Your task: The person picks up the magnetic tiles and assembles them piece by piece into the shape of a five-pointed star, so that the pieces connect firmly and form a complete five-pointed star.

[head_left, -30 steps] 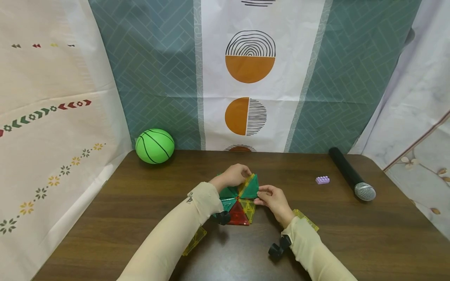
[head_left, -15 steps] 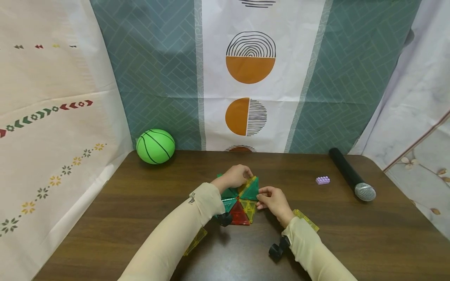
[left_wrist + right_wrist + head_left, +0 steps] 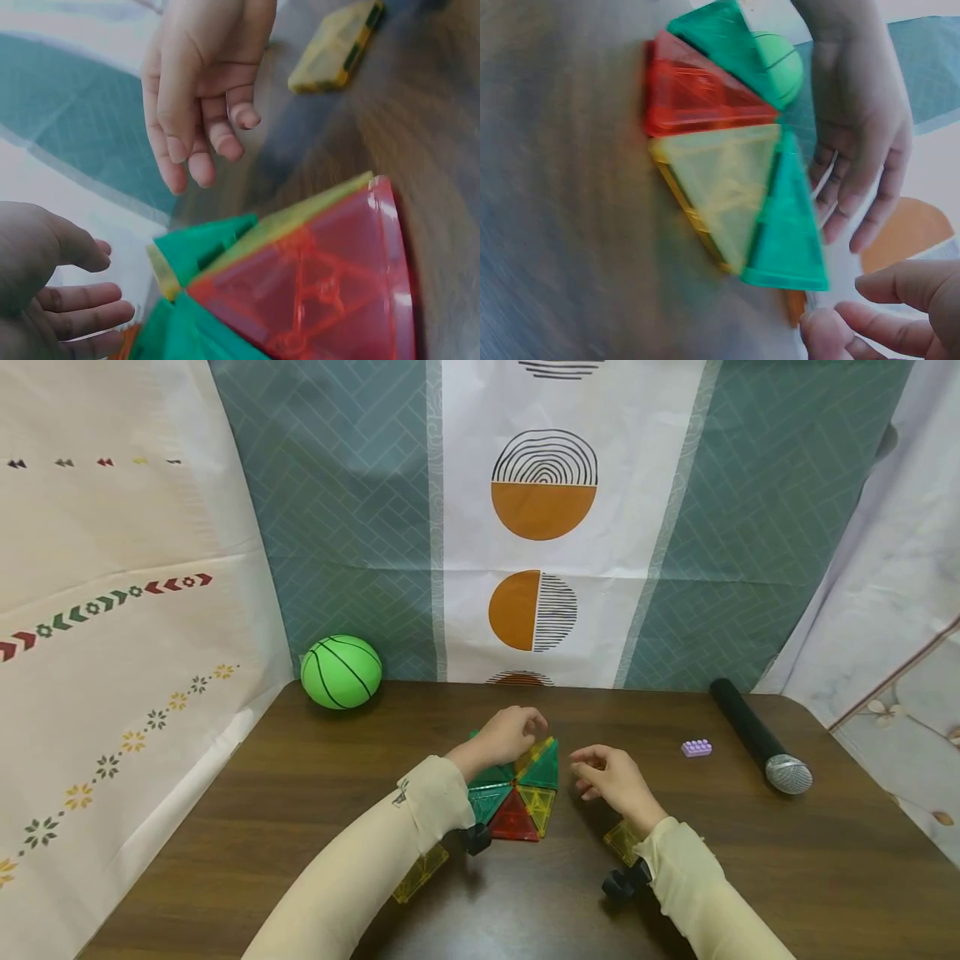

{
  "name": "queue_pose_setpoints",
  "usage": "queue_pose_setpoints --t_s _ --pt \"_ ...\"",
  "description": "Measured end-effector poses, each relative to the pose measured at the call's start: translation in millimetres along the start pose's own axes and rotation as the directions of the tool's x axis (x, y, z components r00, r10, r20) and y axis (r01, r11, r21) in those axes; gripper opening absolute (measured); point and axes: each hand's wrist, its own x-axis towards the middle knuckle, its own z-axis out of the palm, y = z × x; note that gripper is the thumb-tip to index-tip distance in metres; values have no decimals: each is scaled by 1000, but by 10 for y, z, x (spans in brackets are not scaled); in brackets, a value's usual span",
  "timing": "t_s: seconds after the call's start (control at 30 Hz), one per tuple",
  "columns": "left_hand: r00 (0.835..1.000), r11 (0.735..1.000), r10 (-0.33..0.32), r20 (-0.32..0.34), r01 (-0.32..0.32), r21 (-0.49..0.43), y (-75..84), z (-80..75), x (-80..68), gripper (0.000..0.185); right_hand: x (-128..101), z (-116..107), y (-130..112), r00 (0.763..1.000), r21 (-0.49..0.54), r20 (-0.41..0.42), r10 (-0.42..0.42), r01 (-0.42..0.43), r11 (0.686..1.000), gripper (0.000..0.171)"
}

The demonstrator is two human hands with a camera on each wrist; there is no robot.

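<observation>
I see my left hand (image 3: 508,735) resting loose over the far side of the tile wheel (image 3: 517,789) mid-desk, steadying it, while my right hand (image 3: 611,777) hangs open and empty beside it.

No legible text, brand, number or sign appears in any view; a small dark mark on the left sleeve (image 3: 402,791) is too small to read, and the wall hangings carry only patterns, no lettering.
</observation>
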Motion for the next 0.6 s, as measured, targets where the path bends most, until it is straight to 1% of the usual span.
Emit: queue_pose_setpoints --t_s 0.1,0.17,0.3,0.43,0.53,0.6 --pt "999 1000 25 -47 -25 -15 95 -21 -85 29 -36 -115 -55 999 -59 10 -43 43 997 30" --pt "995 998 56 -77 -58 -23 168 -11 -145 30 -68 -191 -84 998 -91 11 -59 60 994 31" --pt "985 992 122 -124 -122 2 321 36 -278 34 -138 -322 -152 998 -100 18 -60 62 993 32" --pt "969 982 185 -162 -178 59 466 91 -409 40 -200 -424 -201 996 -131 20 -90 92 987 29" --pt "952 972 231 -201 -217 90 550 137 -498 43 -252 -482 -235 991 -190 17 -133 134 973 28" --pt "939 965 260 -226 -243 103 593 175 -556 45 -294 -512 -262 989 -230 16 -144 144 962 28"
